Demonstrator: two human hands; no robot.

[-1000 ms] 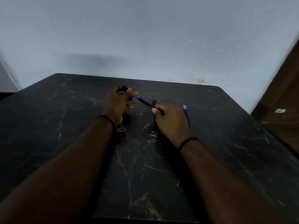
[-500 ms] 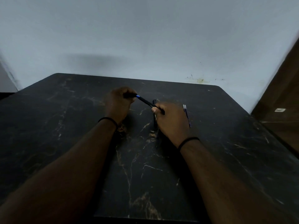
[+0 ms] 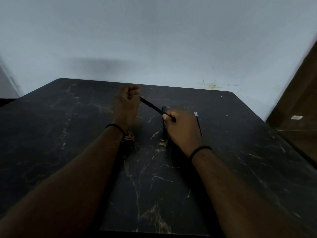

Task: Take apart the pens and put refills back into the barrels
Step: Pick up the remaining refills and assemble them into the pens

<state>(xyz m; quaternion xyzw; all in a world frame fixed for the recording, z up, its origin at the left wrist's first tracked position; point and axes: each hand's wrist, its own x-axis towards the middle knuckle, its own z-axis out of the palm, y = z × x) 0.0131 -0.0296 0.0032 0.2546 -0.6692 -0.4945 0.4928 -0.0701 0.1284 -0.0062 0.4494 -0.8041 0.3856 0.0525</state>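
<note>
A black pen [image 3: 153, 106] slants between my two hands above the dark marble table [image 3: 240, 152]. My right hand [image 3: 181, 127] grips its lower end. My left hand [image 3: 127, 100] is closed in a fist at the pen's upper end, and whether it holds the tip or a small part is hidden. A blue refill [image 3: 198, 123] lies on the table just right of my right hand. Another dark pen part [image 3: 165, 109] lies partly hidden behind my right hand.
The table's far edge meets a pale wall [image 3: 154, 40]. A brown wooden panel [image 3: 298, 109] stands at the right, beyond the table's right edge. Both wrists wear a black band.
My left hand has closed over the pen's upper end and shifted slightly away. The blue section near the tip, visible before, is now covered by black. My right hand stayed put.
</note>
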